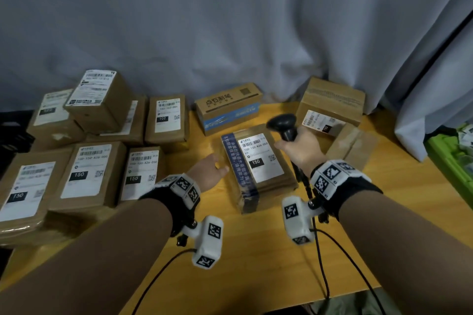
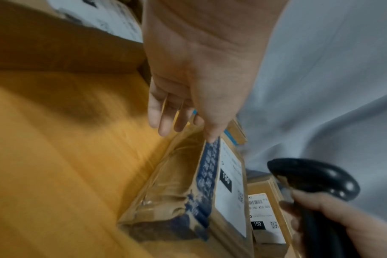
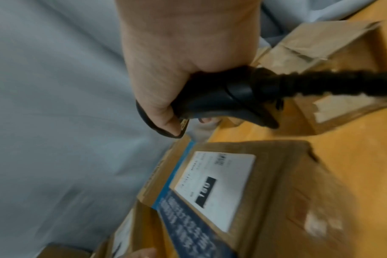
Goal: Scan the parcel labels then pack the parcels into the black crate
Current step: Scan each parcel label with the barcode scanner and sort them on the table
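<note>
A flat brown parcel [image 1: 266, 174] with a white "150" label and a blue printed tape strip lies on the wooden table [image 1: 256, 258], centre. My left hand [image 1: 212, 171] touches its left edge: in the left wrist view the thumb [image 2: 210, 132] lies on the taped top edge, and the straight fingers [image 2: 164, 122] hang beside the parcel [image 2: 179, 183]. My right hand [image 1: 304, 153] grips a black barcode scanner [image 1: 282, 123] by its handle, above the parcel's right side. The right wrist view shows the scanner [image 3: 221, 97] over the label [image 3: 214, 188].
Several labelled parcels [image 1: 84, 169] are stacked at the left, with a dark crate-like shape [image 1: 14, 135] behind them at the edge. A blue-banded carton [image 1: 227, 107], a labelled box [image 1: 332, 102] and a small carton [image 1: 353, 146] stand behind. A green bin [image 1: 450, 151] is at the right.
</note>
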